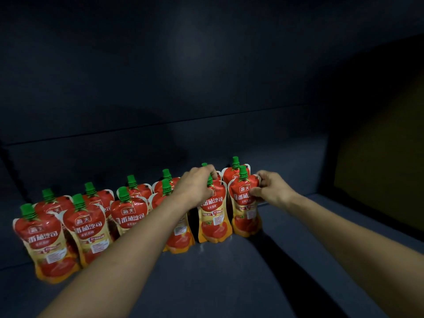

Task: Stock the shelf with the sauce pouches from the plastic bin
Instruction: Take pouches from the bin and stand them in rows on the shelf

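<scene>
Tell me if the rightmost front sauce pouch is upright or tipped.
Upright. The rightmost front sauce pouch stands on its base on the shelf, green cap on top; the right hand grips its side.

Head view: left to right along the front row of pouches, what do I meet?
Leftmost pouch, second pouch, third pouch, fourth pouch half hidden by the left forearm, fifth pouch gripped at its top by the left hand, sixth pouch held by the right hand, then bare shelf.
</scene>
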The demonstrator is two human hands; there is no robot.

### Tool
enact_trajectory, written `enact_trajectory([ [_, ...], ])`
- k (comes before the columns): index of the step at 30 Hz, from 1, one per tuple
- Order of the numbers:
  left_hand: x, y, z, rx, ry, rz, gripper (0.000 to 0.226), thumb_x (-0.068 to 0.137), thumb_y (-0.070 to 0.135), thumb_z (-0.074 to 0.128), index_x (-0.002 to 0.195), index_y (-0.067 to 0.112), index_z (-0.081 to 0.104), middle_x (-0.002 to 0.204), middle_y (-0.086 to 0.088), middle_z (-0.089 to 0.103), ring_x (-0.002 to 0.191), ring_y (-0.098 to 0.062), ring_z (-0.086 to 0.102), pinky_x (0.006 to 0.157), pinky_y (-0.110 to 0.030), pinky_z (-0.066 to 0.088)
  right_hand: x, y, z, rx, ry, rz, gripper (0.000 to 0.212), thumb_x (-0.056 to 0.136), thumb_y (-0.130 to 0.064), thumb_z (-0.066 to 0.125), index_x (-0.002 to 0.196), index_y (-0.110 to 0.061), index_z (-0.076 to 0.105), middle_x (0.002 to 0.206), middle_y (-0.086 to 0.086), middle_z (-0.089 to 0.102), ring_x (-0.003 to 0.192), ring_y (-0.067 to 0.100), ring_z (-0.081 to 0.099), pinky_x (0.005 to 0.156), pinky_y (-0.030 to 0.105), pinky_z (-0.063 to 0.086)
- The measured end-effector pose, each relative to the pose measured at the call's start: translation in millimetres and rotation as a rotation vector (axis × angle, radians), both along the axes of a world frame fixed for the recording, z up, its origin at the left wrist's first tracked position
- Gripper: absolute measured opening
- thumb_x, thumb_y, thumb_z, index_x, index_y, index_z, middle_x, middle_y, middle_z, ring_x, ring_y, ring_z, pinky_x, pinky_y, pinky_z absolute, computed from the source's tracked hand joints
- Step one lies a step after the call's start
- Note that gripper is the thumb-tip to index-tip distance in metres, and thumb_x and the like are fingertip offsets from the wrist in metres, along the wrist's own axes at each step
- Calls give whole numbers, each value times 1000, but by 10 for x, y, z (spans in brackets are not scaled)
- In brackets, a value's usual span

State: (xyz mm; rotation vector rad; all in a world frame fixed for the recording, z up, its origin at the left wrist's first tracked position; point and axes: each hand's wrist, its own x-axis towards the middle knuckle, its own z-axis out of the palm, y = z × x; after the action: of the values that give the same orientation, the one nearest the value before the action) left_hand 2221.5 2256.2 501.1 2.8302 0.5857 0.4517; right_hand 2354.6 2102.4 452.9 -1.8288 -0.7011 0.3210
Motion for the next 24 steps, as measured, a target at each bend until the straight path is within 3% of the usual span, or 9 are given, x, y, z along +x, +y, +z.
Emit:
enact_trajectory([
  [4, -11, -22, -31, 82, -21, -14, 48, 85, 24, 73, 127, 28, 50, 132, 0, 56, 117, -23, 57, 91, -40, 54, -80, 5, 1, -51, -33, -49, 31, 86, -11, 68, 113, -15, 54, 113, 9, 66, 106, 25, 64, 92, 47, 53],
  [9, -73, -22, -112, 292, -87, -33, 64, 88, 33, 68, 143, 26, 37, 141, 2, 46, 132, -19, 41, 106, -38, 38, -253, -67, 5, -59, -101, -138, 64, 88, -15, 66, 143, -18, 34, 140, 8, 49, 127, 25, 50, 99, 39, 48],
  [13, -248, -98, -240, 404, -189, -59, 69, 91, 42, 61, 150, 27, 28, 155, 4, 33, 147, -16, 21, 121, -38, 13, -423, -206, -105, -111, -227, -240, 70, 91, -22, 63, 149, -21, 25, 154, 5, 30, 141, 24, 29, 111, 43, 35],
  [16, -429, -261, -399, 373, -257, -120, 69, 93, 47, 55, 152, 27, 26, 158, 6, 28, 149, -14, 17, 121, -38, 5, -617, -341, -262, -158, -343, -282, 65, 92, -28, 61, 148, -21, 30, 154, 5, 29, 142, 22, 24, 114, 43, 30],
  [18, -559, -421, -569, 305, -286, -185, 69, 92, 48, 56, 151, 26, 29, 157, 6, 32, 147, -14, 22, 121, -37, 8, -788, -458, -421, -159, -379, -294, 61, 92, -32, 59, 146, -21, 33, 155, 3, 26, 143, 21, 23, 115, 41, 27],
  [20, -663, -605, -774, 233, -314, -252, 68, 89, 48, 59, 148, 24, 36, 151, 4, 41, 141, -16, 34, 120, -37, 22, -979, -636, -609, -153, -394, -306, 59, 92, -33, 58, 145, -22, 34, 154, 2, 24, 143, 20, 23, 115, 39, 27],
  [24, -795, -1122, -1143, 50, -327, -370, 62, 90, 44, 62, 144, 20, 42, 142, 3, 50, 131, -19, 46, 110, -37, 36, -1433, -1186, -961, -138, -425, -394, 54, 94, -33, 55, 143, -27, 33, 149, -5, 30, 137, 15, 34, 108, 43, 37],
])
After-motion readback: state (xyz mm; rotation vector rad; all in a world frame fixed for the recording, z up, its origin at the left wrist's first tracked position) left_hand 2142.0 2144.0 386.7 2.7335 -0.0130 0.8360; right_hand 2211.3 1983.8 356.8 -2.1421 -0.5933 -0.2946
